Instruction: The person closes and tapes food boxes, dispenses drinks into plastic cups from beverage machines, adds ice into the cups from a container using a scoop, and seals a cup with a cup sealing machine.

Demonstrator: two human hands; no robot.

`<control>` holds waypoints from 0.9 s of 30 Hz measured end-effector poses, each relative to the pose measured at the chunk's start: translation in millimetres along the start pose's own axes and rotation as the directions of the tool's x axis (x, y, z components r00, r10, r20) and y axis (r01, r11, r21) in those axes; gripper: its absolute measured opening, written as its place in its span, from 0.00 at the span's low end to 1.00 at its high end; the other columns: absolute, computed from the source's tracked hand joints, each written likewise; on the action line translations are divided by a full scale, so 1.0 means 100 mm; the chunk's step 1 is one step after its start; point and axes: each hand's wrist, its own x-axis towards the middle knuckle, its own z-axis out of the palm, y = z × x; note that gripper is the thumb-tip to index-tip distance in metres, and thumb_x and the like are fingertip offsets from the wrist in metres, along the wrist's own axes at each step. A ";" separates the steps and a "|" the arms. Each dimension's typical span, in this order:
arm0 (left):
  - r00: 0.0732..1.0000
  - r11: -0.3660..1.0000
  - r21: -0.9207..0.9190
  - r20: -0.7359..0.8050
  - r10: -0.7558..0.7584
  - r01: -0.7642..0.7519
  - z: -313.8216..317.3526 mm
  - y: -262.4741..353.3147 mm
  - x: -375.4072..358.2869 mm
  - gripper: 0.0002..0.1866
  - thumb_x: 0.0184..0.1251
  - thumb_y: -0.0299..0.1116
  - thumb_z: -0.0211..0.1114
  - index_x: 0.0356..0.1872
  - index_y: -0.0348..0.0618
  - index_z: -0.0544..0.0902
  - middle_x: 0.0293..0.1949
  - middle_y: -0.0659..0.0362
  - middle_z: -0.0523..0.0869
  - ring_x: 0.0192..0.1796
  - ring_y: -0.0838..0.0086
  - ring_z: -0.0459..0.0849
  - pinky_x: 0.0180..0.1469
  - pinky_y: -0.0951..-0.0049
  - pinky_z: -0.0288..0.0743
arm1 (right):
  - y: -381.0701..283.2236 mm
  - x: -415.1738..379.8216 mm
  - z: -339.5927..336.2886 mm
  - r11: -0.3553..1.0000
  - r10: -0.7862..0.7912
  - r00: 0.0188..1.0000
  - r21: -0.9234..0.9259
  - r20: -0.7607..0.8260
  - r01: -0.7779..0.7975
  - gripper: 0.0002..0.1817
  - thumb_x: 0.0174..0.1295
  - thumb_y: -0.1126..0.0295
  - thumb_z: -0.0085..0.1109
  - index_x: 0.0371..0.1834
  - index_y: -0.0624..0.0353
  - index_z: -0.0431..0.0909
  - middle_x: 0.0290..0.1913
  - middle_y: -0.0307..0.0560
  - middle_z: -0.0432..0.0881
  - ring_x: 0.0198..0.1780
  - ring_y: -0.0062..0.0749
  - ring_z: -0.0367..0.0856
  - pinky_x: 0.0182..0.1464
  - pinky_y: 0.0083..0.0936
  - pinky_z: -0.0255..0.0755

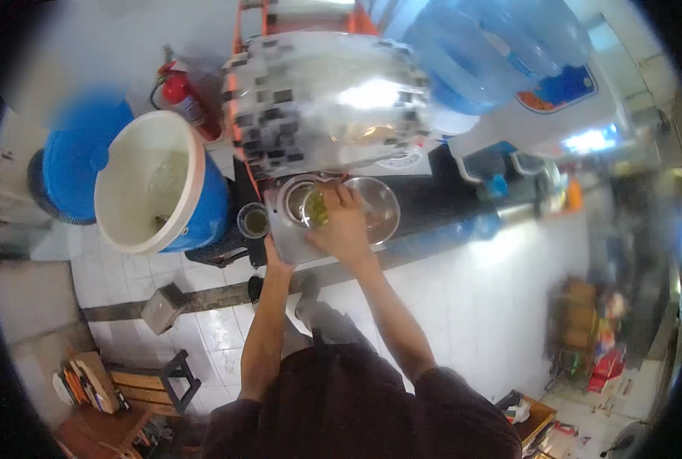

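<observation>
My right hand (345, 229) is closed round the side of a small clear cup (319, 210) with yellow-green contents. That cup is above a metal tray (295, 246), beside a round metal-rimmed container (286, 198). A clear round bowl (387, 208) stands just right of this hand. At the tray's left side is my left hand (276, 254), its fingers mostly hidden. Its upper edge is close to another small cup (254, 221) with a dark green filling; whether it grips the cup or the tray edge does not show.
A large checker-edged transparent cover (325, 107) rises behind the tray. Left are a blue bucket with a white inside (149, 183) and a red fire extinguisher (180, 96). Large blue water bottles (501, 46) stand at upper right. Behind me is a wooden chair (146, 386).
</observation>
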 end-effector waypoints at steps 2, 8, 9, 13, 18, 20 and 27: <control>0.973 0.639 0.742 0.076 0.218 -0.201 0.47 0.07 -0.37 0.22 0.72 0.46 0.54 0.57 0.42 0.80 0.50 0.54 0.87 0.51 0.64 0.85 0.57 0.61 0.79 | 0.01 -0.10 -0.37 0.999 -0.027 0.999 0.047 -0.026 0.028 0.43 0.37 0.63 0.78 0.64 0.55 0.73 0.61 0.55 0.77 0.65 0.55 0.70 0.69 0.47 0.62; 0.875 0.819 0.574 -0.401 0.273 0.008 -0.81 0.45 -0.74 0.23 0.64 0.34 0.66 0.59 0.38 0.77 0.47 0.56 0.84 0.45 0.69 0.83 0.53 0.63 0.78 | 0.99 -0.20 -1.32 0.953 0.181 0.971 -0.217 -0.157 -0.212 0.42 0.35 0.57 0.82 0.58 0.56 0.78 0.54 0.53 0.82 0.57 0.50 0.80 0.59 0.45 0.74; 0.816 0.633 0.767 -0.299 0.495 -0.103 -0.76 0.47 -0.76 0.27 0.59 0.29 0.69 0.61 0.37 0.75 0.50 0.54 0.83 0.50 0.69 0.81 0.54 0.63 0.77 | 1.42 -0.17 -1.22 0.925 0.222 0.963 -0.279 -0.152 -0.257 0.42 0.35 0.54 0.82 0.57 0.56 0.78 0.53 0.53 0.82 0.54 0.50 0.81 0.56 0.45 0.76; 0.643 -0.070 0.979 0.179 0.744 -0.192 -0.27 0.57 -0.43 0.44 0.47 0.27 0.78 0.68 0.35 0.66 0.61 0.49 0.74 0.65 0.61 0.73 0.62 0.60 0.75 | 2.88 -0.03 -0.40 0.816 0.204 0.971 -0.527 -0.125 -0.239 0.31 0.44 0.50 0.75 0.49 0.58 0.82 0.47 0.53 0.86 0.49 0.51 0.85 0.52 0.42 0.79; 0.599 -0.155 0.960 0.267 0.755 -0.233 -0.18 0.66 0.05 0.48 0.43 0.34 0.83 0.69 0.38 0.68 0.62 0.47 0.77 0.66 0.54 0.76 0.66 0.57 0.73 | 3.51 -0.04 0.15 0.833 0.308 0.951 -0.487 0.018 -0.261 0.25 0.51 0.45 0.68 0.38 0.57 0.82 0.47 0.52 0.86 0.51 0.47 0.85 0.54 0.40 0.78; 0.658 -0.158 0.969 0.246 0.712 -0.192 -0.26 0.68 0.17 0.42 0.43 0.40 0.83 0.64 0.44 0.76 0.58 0.50 0.83 0.59 0.54 0.83 0.65 0.58 0.74 | 4.48 -0.18 0.32 0.867 0.115 0.978 -0.498 0.173 -0.014 0.27 0.51 0.47 0.70 0.42 0.59 0.83 0.47 0.53 0.86 0.53 0.47 0.84 0.55 0.39 0.77; 0.640 -0.037 0.960 0.214 0.738 -0.278 0.16 0.81 -0.72 0.41 0.42 0.44 0.83 0.61 0.41 0.77 0.57 0.50 0.83 0.59 0.58 0.83 0.63 0.60 0.75 | 1.15 -0.25 -1.26 0.889 0.198 0.776 0.223 0.599 -0.400 0.15 0.53 0.75 0.72 0.45 0.61 0.85 0.39 0.42 0.87 0.39 0.23 0.83 0.46 0.24 0.79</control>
